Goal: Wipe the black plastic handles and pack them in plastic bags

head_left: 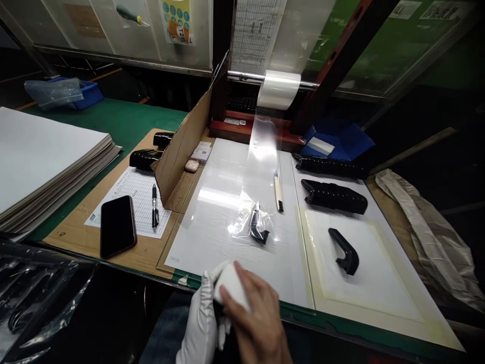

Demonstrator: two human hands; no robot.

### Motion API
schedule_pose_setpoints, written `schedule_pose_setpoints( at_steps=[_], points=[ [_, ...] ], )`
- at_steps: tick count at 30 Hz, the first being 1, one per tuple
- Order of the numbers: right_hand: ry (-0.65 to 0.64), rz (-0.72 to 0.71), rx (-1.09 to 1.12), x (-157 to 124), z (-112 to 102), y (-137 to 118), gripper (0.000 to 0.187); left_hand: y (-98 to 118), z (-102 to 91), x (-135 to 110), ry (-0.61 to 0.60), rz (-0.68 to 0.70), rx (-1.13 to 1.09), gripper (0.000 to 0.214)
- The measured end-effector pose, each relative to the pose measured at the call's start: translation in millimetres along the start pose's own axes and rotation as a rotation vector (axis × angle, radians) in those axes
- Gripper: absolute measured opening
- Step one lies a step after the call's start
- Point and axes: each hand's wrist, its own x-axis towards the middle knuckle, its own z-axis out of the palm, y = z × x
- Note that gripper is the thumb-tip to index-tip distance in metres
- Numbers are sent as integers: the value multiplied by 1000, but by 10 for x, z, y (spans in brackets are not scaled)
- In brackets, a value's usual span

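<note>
At the table's near edge my right hand point(257, 308), bare, is closed around a folded white cloth or pad point(231, 285). Close against it is my left hand point(200, 318) in a white glove, its fingers curled around something dark, mostly hidden by both hands. Beyond them a curved black handle-like part point(258, 230) lies in clear film on the white work surface point(212, 227). A similar black curved part point(345, 253) lies unwrapped on the right-hand board. A cream-handled tool with a dark end point(278, 192) rests behind the wrapped part.
A roll of clear film point(280, 88) hangs on a metal bar at the back. Two rows of black parts point(335, 196) lie at right. A cardboard divider point(185, 146), a phone point(117, 226), a pen point(155, 210) and stacked white sheets point(45, 162) are at left.
</note>
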Motion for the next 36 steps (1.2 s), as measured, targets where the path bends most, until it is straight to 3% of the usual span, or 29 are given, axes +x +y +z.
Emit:
schedule_pose_setpoints(
  at_steps=[2, 4, 6, 10, 13, 17, 20, 22, 25, 27, 30, 33, 36],
  points=[
    [43, 130, -122, -42, 61, -39, 55, 1, -3, -3, -18, -59, 47, 78],
    [90, 200, -227, -65, 102, -70, 56, -10, -12, -1, -46, -36, 58, 77],
    [91, 187, -246, -73, 116, -88, 61, -28, -14, 4, -58, 2, 54, 79],
    [64, 204, -301, -83, 96, -63, 58, -58, 27, 7, -70, -96, 69, 88],
    [70, 157, -284, -107, 88, -10, 57, -60, 57, 8, -94, -82, 83, 90],
    [102, 242, -253, -96, -83, 134, 46, 33, 9, 19, -120, -95, 150, 85],
    [3, 467, 58, 9, -398, 198, 40, 228, -104, 30, -250, -126, 172, 84],
    [-163, 613, 407, 121, -610, 170, 39, 389, -183, 31, -387, -134, 181, 79],
    [-389, 689, 756, 281, -783, 60, 39, 581, -248, 23, -583, -141, 267, 77],
    [-414, 693, 821, 340, -790, -16, 39, 640, -251, 16, -552, -147, 309, 81],
    [-390, 712, 834, 342, -724, -83, 42, 636, -232, 8, -352, -102, 279, 79],
    [-416, 752, 863, 284, -671, -72, 47, 603, -213, -2, -342, -22, 307, 67],
    [-469, 830, 880, 236, -685, 17, 54, 608, -195, -7, -289, -33, 275, 68]
  ],
)
